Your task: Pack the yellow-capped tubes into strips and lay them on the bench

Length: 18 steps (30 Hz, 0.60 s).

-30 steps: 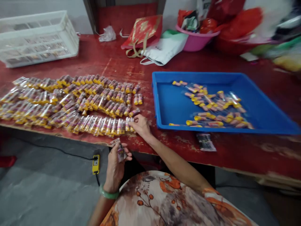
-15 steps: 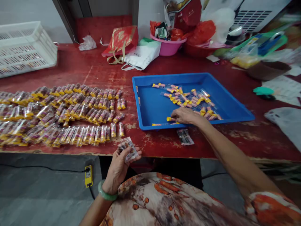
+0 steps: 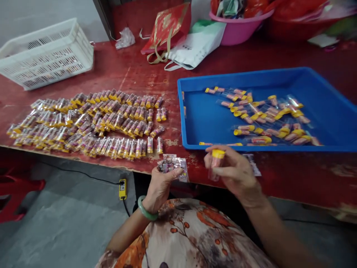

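My left hand (image 3: 164,182), with a green bangle at the wrist, grips several small printed packets (image 3: 175,166) near the table's front edge. In my right hand (image 3: 237,171) is a clear plastic tube (image 3: 216,162) with a yellow cap, its cap end up, pinched between thumb and fingers. Just behind that hand, the blue tray (image 3: 200,145) holds a scatter of similar yellow-capped tubes (image 3: 259,111) with pink labels. Another printed packet (image 3: 253,165) lies on the table, partly hidden by my right hand. Left of the tray, filled tubes (image 3: 122,119) with dark contents lie in packed rows.
A white plastic crate (image 3: 55,56) stands at the back left of the red table (image 3: 117,80). Behind the tray are a red gift bag (image 3: 167,28), a white bag (image 3: 198,46) and a pink basin (image 3: 240,28). A yellow power socket (image 3: 122,189) hangs below the table edge.
My right hand has come out of the blue tray, bringing a yellow-capped tube toward my left hand. My left hand still holds the packets. The camera view has shifted.
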Each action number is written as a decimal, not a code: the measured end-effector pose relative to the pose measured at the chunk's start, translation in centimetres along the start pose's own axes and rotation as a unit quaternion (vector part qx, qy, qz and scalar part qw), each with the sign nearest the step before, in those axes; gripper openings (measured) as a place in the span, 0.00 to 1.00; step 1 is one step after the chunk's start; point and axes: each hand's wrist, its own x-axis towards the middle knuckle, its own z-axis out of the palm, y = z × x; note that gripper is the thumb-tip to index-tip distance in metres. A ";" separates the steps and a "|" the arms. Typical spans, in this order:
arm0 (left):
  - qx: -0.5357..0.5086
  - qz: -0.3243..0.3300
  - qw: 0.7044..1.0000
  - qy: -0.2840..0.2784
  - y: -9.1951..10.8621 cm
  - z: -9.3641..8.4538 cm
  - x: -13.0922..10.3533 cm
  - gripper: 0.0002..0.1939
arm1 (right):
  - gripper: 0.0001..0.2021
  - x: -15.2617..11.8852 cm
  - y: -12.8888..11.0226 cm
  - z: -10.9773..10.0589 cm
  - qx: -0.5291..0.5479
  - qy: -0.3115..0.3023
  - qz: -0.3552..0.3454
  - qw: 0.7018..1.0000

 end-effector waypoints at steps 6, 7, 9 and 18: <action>0.004 -0.034 0.999 0.021 0.3 -0.6 -0.3 0.19 | 0.13 -1.0 2.0 2.8 0.099 0.034 0.169 0.980; 0.004 -0.030 0.999 0.024 0.3 -0.8 -0.3 0.20 | 0.14 -1.0 1.9 2.9 0.107 0.036 0.174 0.978; -0.005 -0.015 0.999 0.028 0.2 -1.1 -0.4 0.20 | 0.17 -1.1 1.7 3.1 0.108 0.032 0.179 0.977; -0.064 0.015 0.996 0.058 -0.3 -1.5 -0.5 0.20 | 0.12 -4.1 2.4 3.1 0.009 0.004 0.107 0.994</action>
